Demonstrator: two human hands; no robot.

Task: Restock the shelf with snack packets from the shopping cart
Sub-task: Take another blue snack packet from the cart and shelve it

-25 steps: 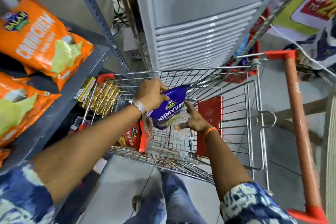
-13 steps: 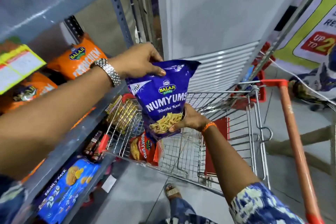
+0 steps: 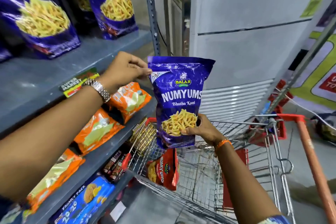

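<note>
Nearest, two bare forearms reach forward, the left one wearing a metal watch (image 3: 99, 88) and the right an orange wrist thread (image 3: 223, 143). Between them a purple Numyums packet (image 3: 179, 100) is held upright in the air, above the front end of the shopping cart (image 3: 236, 178) and just beside the edge of the grey shelf (image 3: 60, 76). The left hand (image 3: 125, 71) pinches the packet's top left corner, thumb and fingers (image 3: 144, 73) closed on the sealed edge. The right hand (image 3: 201, 129) cups the lower right side, its fingers wrapped round the bottom part of the bag, thumb on the printed front. Below, inside the cart's wire basket, a red Numyums packet (image 3: 163, 168) stands leaning against the front wall, and the cart's orange handle (image 3: 312, 162) runs along the right. To the left, lower shelves carry orange snack packets (image 3: 98, 129) and a blue biscuit pack (image 3: 85, 200). Further up, on the shelf level with the held packet, two matching purple packets (image 3: 41, 16) stand upright, with bare grey shelf surface in front of them. Beyond stands a pale grey cabinet (image 3: 245, 29) with louvred slats.
</note>
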